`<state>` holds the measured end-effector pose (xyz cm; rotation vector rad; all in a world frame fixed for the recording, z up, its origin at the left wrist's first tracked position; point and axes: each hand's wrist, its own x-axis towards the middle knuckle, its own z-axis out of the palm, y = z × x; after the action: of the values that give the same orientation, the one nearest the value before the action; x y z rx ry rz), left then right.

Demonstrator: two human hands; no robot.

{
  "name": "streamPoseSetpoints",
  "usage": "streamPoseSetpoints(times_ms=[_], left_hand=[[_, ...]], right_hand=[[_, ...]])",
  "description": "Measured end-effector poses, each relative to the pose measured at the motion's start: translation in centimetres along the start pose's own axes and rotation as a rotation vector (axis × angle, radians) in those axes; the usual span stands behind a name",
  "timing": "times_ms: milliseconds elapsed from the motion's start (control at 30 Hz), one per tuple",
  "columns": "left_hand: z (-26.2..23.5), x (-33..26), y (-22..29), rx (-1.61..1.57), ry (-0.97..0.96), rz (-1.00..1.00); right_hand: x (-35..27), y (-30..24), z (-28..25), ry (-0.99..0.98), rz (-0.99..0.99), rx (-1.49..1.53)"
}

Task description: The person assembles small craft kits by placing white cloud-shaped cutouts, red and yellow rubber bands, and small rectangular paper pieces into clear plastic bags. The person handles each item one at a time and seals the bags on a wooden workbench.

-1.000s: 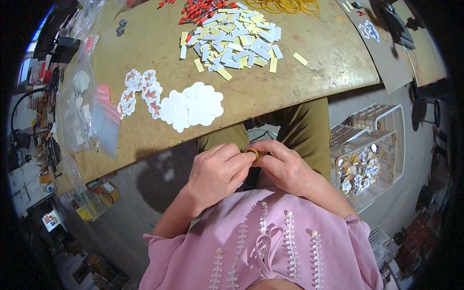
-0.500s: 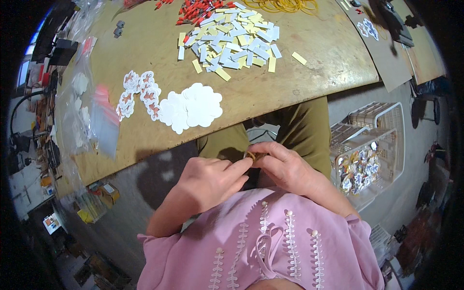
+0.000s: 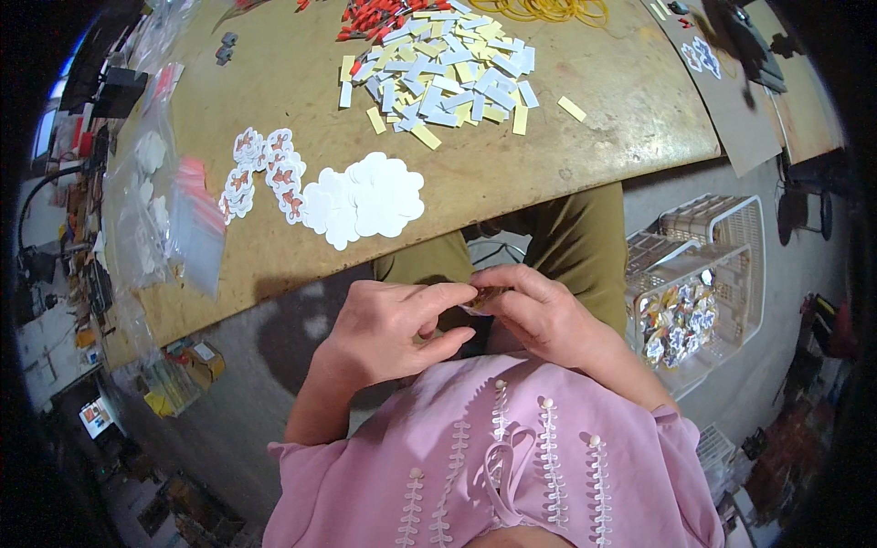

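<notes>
Plywood worktop [image 3: 585, 119] carrying sorted paper tags [image 3: 438, 78]; near, over the lap, left hand [image 3: 388, 331] and right hand [image 3: 539, 310] fingers are pinching a small badge [image 3: 484, 296] for close control.

The bench [image 3: 585, 137] looks like worn plywood, matt and scuffed, with pale scratches. At twelve o'clock on it lies a heap of matt paper strips [image 3: 448, 78], white and yellow; toward ten o'clock sit flat white paper cutouts [image 3: 365, 196], smooth and dull. Glossy clear plastic bags [image 3: 174, 210] crinkle at nine o'clock. At three o'clock stands a white plastic lattice basket [image 3: 722, 265]. The pink blouse [image 3: 493, 466] is soft matt cloth.
</notes>
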<state>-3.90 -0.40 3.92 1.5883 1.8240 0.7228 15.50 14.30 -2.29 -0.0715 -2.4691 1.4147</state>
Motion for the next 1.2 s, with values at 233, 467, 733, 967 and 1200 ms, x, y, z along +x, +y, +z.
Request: streamPoseSetpoints(times_ms=[233, 467, 733, 967, 1200], left_hand=[[2.1, -0.1, -1.3, 0.024, 0.038, -0.007], [4.4, 0.6, -0.7, -0.26, 0.31, -0.033], [6.3, 0.4, -1.4, -0.721, 0.433, -0.109], [6.8, -0.1, -1.3, -0.9, 0.413, -0.165], [7.0, 0.2, -1.9, -0.935, 0.338, -0.215]], right_hand=[[0.3, -0.4, -0.5, 0.022, 0.056, 0.018], [1.0, -1.2, -1.6, 0.118, 0.134, 0.109], [0.5, -1.1, -1.1, 0.297, 0.522, 0.792], [0.5, -0.5, -1.8, 0.307, 0.695, 1.019], [-0.4, 0.5, -1.2, 0.341, 0.626, 0.969]])
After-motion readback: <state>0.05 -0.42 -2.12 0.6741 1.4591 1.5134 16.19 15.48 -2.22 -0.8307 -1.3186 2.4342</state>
